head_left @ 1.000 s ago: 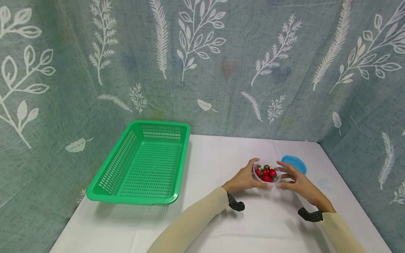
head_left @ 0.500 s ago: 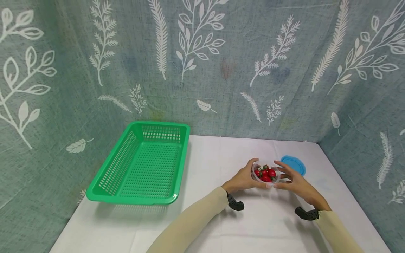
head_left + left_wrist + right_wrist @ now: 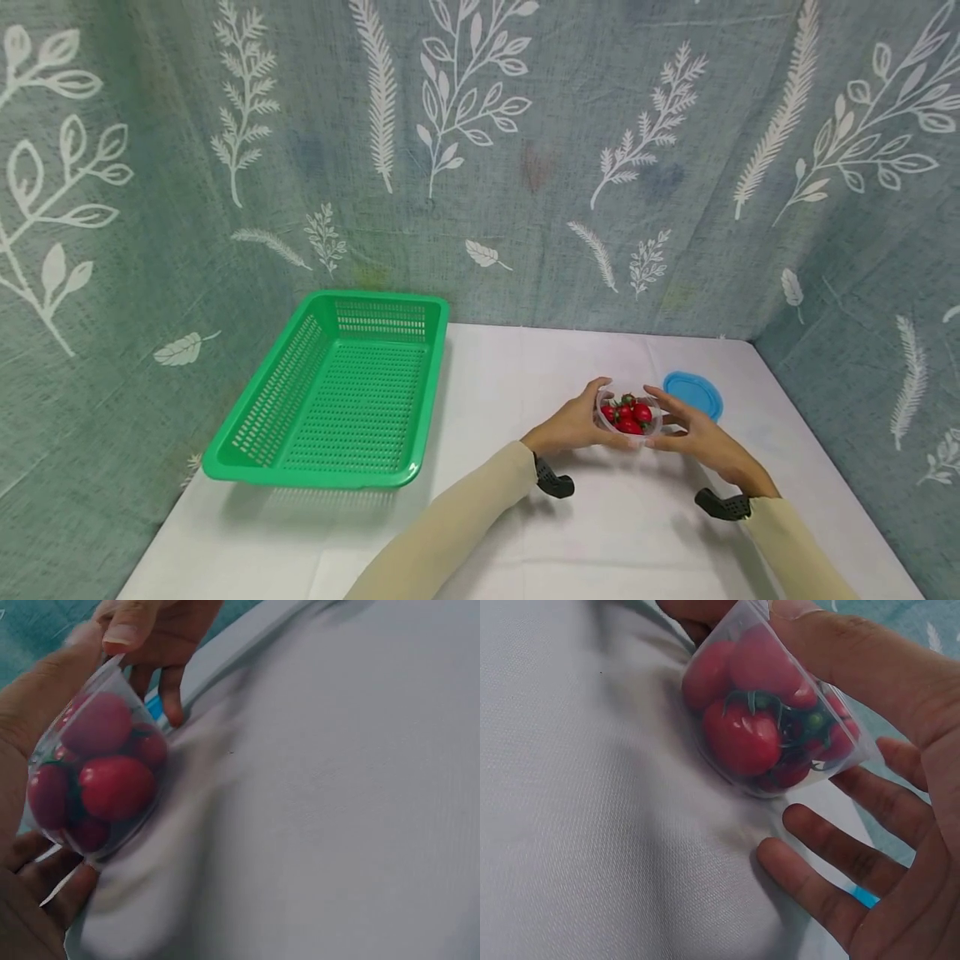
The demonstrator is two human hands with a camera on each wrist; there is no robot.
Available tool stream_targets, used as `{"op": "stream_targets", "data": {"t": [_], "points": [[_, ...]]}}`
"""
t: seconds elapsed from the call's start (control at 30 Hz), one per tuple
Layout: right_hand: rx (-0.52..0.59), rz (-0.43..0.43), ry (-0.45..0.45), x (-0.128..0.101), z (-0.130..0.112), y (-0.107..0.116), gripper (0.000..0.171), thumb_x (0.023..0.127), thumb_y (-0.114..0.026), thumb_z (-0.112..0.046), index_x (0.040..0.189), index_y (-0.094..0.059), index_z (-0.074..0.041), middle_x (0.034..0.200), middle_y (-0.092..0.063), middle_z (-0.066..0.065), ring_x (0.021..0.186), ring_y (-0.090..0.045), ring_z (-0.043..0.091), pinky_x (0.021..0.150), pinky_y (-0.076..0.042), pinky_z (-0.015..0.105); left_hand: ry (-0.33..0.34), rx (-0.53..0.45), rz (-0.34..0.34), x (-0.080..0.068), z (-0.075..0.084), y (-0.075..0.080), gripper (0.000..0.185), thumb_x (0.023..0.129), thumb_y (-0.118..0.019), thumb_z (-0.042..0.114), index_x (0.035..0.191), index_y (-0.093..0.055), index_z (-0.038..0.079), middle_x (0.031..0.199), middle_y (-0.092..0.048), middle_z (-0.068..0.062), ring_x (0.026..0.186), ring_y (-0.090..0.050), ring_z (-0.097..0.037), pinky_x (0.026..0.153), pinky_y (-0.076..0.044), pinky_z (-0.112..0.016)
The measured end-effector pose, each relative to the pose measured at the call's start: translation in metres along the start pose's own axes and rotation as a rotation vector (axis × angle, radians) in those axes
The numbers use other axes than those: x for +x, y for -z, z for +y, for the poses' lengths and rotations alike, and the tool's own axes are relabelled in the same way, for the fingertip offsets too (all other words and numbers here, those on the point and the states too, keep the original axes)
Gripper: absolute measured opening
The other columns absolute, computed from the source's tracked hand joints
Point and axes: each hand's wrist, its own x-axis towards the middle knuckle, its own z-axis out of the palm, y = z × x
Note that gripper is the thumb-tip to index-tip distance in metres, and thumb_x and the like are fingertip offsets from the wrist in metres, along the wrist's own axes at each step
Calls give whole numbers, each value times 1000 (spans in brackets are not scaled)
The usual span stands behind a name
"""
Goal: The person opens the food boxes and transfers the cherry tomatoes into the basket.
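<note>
A small clear plastic container, full of red cherry tomatoes with green stems, is held between both hands over the right half of the table. My left hand grips its left side, thumb along the near rim and fingers round the far side. From the right, my right hand holds the rim between thumb and upper fingers. Its lower fingers extend free under the container in the right wrist view. Both thumb tips meet at the near rim. Just behind the right hand lies a round blue lid.
A large green plastic basket with slotted walls stands on the left of the table, nothing inside it. White cloth covers the table. Grey-green leaf-patterned fabric hangs at the back and along both sides.
My right hand has moved left and closed onto the container's rim; a second ago its thumb stood slightly apart. The left hand keeps its hold, nearly still.
</note>
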Motion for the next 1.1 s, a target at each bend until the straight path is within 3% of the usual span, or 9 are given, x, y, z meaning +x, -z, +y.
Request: {"op": "stream_targets", "data": {"t": [0.13, 0.3, 0.47, 0.67, 1.1], "points": [[-3, -9, 2, -1, -1, 0, 87, 94, -76, -33, 165, -26, -21, 167, -22, 19, 138, -40, 52, 101, -37, 75, -56, 91, 76, 1, 8, 9, 100, 85, -76, 63, 163, -28, 21, 158, -43, 1, 140, -44, -17, 107, -45, -46], [4, -10, 5, -3, -1, 0, 86, 94, -76, -31, 165, -26, -24, 166, -25, 20, 139, -40, 51, 101, -38, 73, -231, 351, 187, 5, 18, 15, 68, 92, -75, 54, 146, -55, 17, 146, -53, 0, 133, -44, -20, 107, -44, -39], [11, -10, 12, -4, 0, 1, 86, 95, -76, -31, 165, -26, -27, 167, -24, 18, 140, -39, 49, 103, -39, 70, -339, 526, 166, 8, 30, 14, 33, 96, -74, 42, 122, -73, 21, 121, -67, 7, 113, -47, -13, 93, -46, -25], [15, -9, 19, -2, -3, 1, 87, 94, -77, -30, 165, -26, -24, 167, -24, 17, 139, -40, 48, 105, -39, 67, -363, 610, 53, 9, 43, 12, 14, 98, -72, 35, 101, -78, 23, 94, -66, 15, 91, -45, -7, 70, -42, -16], [29, 4, 0, -3, 0, 1, 87, 93, -78, -32, 164, -28, -28, 167, -26, 17, 141, -38, 48, 105, -38, 68, -317, 802, -13, 14, 50, 2, 24, 97, -71, 46, 95, -81, 24, 85, -59, 11, 82, -46, -6, 59, -42, -18]]}}
